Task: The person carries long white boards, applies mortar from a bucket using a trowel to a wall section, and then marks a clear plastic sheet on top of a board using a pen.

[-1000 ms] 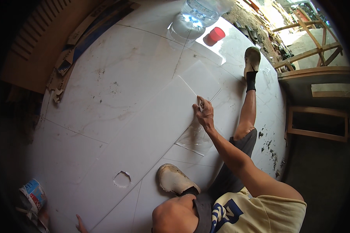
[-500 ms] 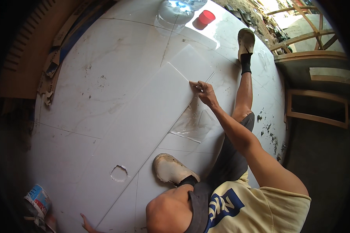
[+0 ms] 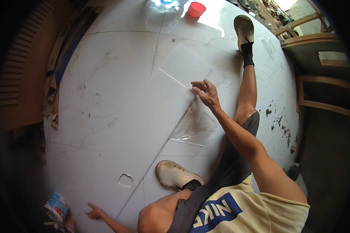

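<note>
A long white panel [image 3: 144,120] lies slantwise across the marbled floor tiles, with a ragged round hole [image 3: 125,180] near its close end. Past its far end, a second piece of white panel [image 3: 182,64] continues. My right hand [image 3: 207,93] is at the long panel's far right corner, its fingers stretched leftward and the thumb slightly apart from them. Whether the fingertips touch the panel cannot be made out. Low at the left, my left hand [image 3: 94,212] rests at the panel's near end, index finger extended and nothing held. Crumpled clear plastic [image 3: 194,128] lies beside the panel's right edge.
A blue-and-white tub [image 3: 57,206] stands at the lower left. At the back are a large clear bottle [image 3: 163,15] and a red cup [image 3: 196,9]. Cardboard strips [image 3: 52,85] line the left side; wooden frames [image 3: 324,95] stand at the right. My shod feet flank the plastic.
My right hand has loosened from a pinch at the panel corner, its fingers now straighter. More of my left hand has come into view on the panel. The whole view has shifted slightly.
</note>
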Action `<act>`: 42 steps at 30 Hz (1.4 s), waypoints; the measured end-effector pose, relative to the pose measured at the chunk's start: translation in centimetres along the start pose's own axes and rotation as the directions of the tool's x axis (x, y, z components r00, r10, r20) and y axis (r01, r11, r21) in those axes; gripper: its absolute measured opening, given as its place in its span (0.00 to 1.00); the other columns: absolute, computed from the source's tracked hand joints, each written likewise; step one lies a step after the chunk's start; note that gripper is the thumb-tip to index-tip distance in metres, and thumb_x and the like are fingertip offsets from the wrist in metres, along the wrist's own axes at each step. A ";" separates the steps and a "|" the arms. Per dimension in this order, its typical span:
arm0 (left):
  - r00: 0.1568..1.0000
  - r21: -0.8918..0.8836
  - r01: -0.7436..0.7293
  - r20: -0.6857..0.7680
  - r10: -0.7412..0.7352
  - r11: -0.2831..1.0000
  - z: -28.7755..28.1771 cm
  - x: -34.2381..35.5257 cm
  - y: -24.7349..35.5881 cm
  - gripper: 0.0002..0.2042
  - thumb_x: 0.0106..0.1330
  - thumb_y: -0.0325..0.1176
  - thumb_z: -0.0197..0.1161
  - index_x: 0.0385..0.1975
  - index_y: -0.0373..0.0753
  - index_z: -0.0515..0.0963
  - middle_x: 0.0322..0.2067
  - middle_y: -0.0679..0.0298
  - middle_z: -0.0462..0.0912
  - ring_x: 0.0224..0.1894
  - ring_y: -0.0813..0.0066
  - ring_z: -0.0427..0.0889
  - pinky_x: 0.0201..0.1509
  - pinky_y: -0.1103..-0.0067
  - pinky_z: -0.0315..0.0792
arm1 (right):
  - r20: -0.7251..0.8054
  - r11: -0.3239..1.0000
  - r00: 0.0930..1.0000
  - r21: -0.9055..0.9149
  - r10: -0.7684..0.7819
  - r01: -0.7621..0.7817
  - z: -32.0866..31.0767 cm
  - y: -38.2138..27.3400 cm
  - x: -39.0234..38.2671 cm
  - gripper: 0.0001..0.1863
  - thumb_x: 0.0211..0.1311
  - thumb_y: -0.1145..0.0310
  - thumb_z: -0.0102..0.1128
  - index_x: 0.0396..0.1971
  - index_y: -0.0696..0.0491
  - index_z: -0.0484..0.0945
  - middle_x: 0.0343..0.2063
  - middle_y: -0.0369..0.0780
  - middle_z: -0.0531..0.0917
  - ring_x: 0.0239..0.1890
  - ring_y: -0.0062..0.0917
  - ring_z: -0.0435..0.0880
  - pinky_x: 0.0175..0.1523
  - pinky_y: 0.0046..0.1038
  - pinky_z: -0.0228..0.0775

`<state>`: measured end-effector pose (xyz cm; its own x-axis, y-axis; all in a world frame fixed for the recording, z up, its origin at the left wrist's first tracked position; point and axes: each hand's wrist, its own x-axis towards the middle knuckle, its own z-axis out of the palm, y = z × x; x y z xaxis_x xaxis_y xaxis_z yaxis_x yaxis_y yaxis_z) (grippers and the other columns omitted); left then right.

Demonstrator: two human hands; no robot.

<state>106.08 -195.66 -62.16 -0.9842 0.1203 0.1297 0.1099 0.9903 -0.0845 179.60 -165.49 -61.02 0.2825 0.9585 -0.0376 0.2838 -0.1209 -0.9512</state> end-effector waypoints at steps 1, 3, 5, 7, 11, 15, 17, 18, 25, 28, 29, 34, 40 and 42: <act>0.975 -0.094 -0.219 -0.050 0.215 0.971 -0.9 -3.6 4.7 0.49 0.57 0.72 0.56 0.66 0.32 0.61 0.65 0.44 0.59 0.69 0.48 0.58 0.67 0.48 0.55 | -0.038 1.000 0.999 0.017 0.019 -0.018 -0.5 -0.3 0.1 0.13 0.62 0.73 0.60 0.21 0.60 0.68 0.34 0.46 0.86 0.38 0.23 0.82 0.40 0.24 0.71; 0.751 -0.440 -0.626 -0.119 0.649 0.644 -3.3 -13.1 14.5 0.38 0.64 0.54 0.64 0.65 0.31 0.62 0.65 0.44 0.60 0.68 0.48 0.59 0.70 0.58 0.55 | -0.199 0.986 0.971 -0.066 0.135 -0.151 -2.0 -0.7 0.7 0.21 0.69 0.56 0.55 0.21 0.58 0.70 0.26 0.42 0.83 0.29 0.24 0.78 0.38 0.25 0.69; 0.402 -0.616 -0.745 -0.108 0.909 0.256 -6.3 -24.2 23.2 0.38 0.59 0.44 0.71 0.65 0.34 0.61 0.67 0.44 0.58 0.69 0.47 0.57 0.71 0.56 0.53 | -0.174 0.973 0.958 0.067 0.229 -0.220 -2.5 -0.6 2.1 0.27 0.71 0.49 0.44 0.19 0.56 0.68 0.18 0.37 0.75 0.22 0.24 0.70 0.36 0.25 0.65; 0.090 -0.668 -0.743 -0.031 0.996 0.046 -9.5 -34.1 30.0 0.48 0.51 0.48 0.76 0.68 0.34 0.57 0.67 0.45 0.55 0.71 0.43 0.50 0.73 0.48 0.44 | -0.076 0.853 0.901 0.363 0.428 -0.374 -2.7 -0.6 3.5 0.26 0.72 0.52 0.42 0.17 0.55 0.66 0.16 0.35 0.70 0.23 0.24 0.67 0.34 0.28 0.61; -0.167 -0.609 -0.781 -0.011 0.986 -0.139 -12.8 -45.1 38.5 0.58 0.40 0.59 0.78 0.69 0.35 0.54 0.66 0.42 0.52 0.71 0.40 0.47 0.72 0.43 0.40 | -0.092 0.963 0.962 -0.062 0.256 -0.262 -2.7 -0.9 5.4 0.24 0.73 0.57 0.40 0.22 0.61 0.67 0.18 0.41 0.71 0.25 0.28 0.68 0.36 0.34 0.64; -0.228 -0.543 -0.817 -0.006 0.974 -0.195 -12.3 -47.7 41.0 0.65 0.32 0.66 0.77 0.72 0.40 0.50 0.66 0.40 0.48 0.71 0.39 0.46 0.71 0.41 0.37 | -0.043 0.943 0.947 -0.090 0.318 -0.321 -2.9 -0.5 6.6 0.21 0.74 0.58 0.43 0.29 0.62 0.70 0.21 0.44 0.74 0.27 0.28 0.71 0.38 0.31 0.66; -0.241 -0.493 -0.849 0.042 0.970 -0.190 -11.7 -47.9 41.0 0.66 0.32 0.71 0.75 0.72 0.44 0.49 0.66 0.41 0.46 0.71 0.38 0.43 0.70 0.38 0.36 | -0.163 0.964 0.957 -0.076 0.241 -0.256 -2.8 0.2 6.7 0.20 0.74 0.59 0.44 0.28 0.62 0.70 0.21 0.43 0.75 0.26 0.26 0.72 0.37 0.29 0.66; -0.239 -0.496 -0.846 0.020 0.971 -0.198 -11.4 -47.9 40.9 0.66 0.32 0.71 0.75 0.72 0.44 0.49 0.66 0.41 0.46 0.71 0.38 0.43 0.70 0.38 0.36 | -0.284 0.986 0.951 -0.075 0.125 -0.152 -2.6 0.6 6.5 0.20 0.75 0.60 0.44 0.28 0.62 0.70 0.21 0.42 0.75 0.26 0.25 0.72 0.37 0.28 0.66; -0.186 -0.563 -0.811 -0.009 0.983 -0.159 -10.3 -47.6 42.4 0.61 0.34 0.63 0.79 0.69 0.39 0.57 0.66 0.46 0.53 0.69 0.44 0.52 0.69 0.45 0.44 | -0.350 0.891 0.820 0.162 0.453 -0.424 0.0 0.5 -2.4 0.16 0.75 0.63 0.45 0.31 0.61 0.72 0.21 0.39 0.75 0.24 0.20 0.71 0.32 0.23 0.64; -0.184 -0.620 -0.767 -0.038 0.982 -0.167 -9.7 -47.5 43.8 0.56 0.37 0.59 0.80 0.67 0.38 0.61 0.65 0.50 0.58 0.68 0.49 0.56 0.67 0.49 0.49 | -0.304 0.960 0.919 -0.037 0.253 -0.276 1.0 0.7 -4.1 0.13 0.64 0.68 0.64 0.40 0.61 0.74 0.23 0.38 0.77 0.25 0.19 0.72 0.36 0.21 0.69; -0.189 -0.646 -0.743 -0.048 0.981 -0.175 -9.6 -47.5 44.2 0.53 0.39 0.58 0.80 0.66 0.37 0.64 0.64 0.52 0.61 0.67 0.51 0.57 0.67 0.51 0.51 | -0.314 0.958 0.915 -0.045 0.254 -0.282 1.0 0.8 -4.2 0.13 0.64 0.68 0.64 0.40 0.61 0.74 0.23 0.38 0.77 0.25 0.19 0.72 0.36 0.21 0.69; -0.200 -0.616 -0.771 -0.010 0.980 -0.164 -9.6 -47.7 44.7 0.51 0.39 0.57 0.80 0.64 0.37 0.66 0.63 0.53 0.61 0.67 0.52 0.57 0.67 0.52 0.51 | -0.200 0.918 0.897 0.024 0.393 -0.397 0.7 1.3 -4.0 0.15 0.56 0.75 0.70 0.40 0.61 0.74 0.30 0.39 0.81 0.31 0.18 0.75 0.39 0.19 0.70; -0.194 -0.629 -0.767 0.041 0.980 -0.126 -9.8 -47.9 44.9 0.51 0.38 0.57 0.81 0.64 0.39 0.67 0.63 0.53 0.60 0.68 0.51 0.54 0.68 0.51 0.51 | -0.205 0.900 0.877 0.146 0.434 -0.411 1.0 1.8 -4.2 0.13 0.56 0.78 0.67 0.39 0.61 0.74 0.29 0.36 0.79 0.30 0.16 0.73 0.40 0.18 0.69; -0.195 -0.632 -0.765 0.047 0.980 -0.122 -9.9 -48.0 44.9 0.51 0.38 0.57 0.81 0.64 0.39 0.67 0.63 0.53 0.59 0.68 0.51 0.53 0.68 0.51 0.51 | -0.203 0.898 0.877 0.160 0.436 -0.410 1.0 1.9 -4.2 0.13 0.57 0.78 0.67 0.39 0.61 0.74 0.29 0.35 0.79 0.30 0.16 0.73 0.41 0.17 0.68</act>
<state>159.61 -156.31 -62.44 0.2934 0.9435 -0.1542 0.8275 -0.1699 0.5351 178.01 -169.42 -62.97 0.5571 0.7354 -0.3857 -0.0079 -0.4597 -0.8880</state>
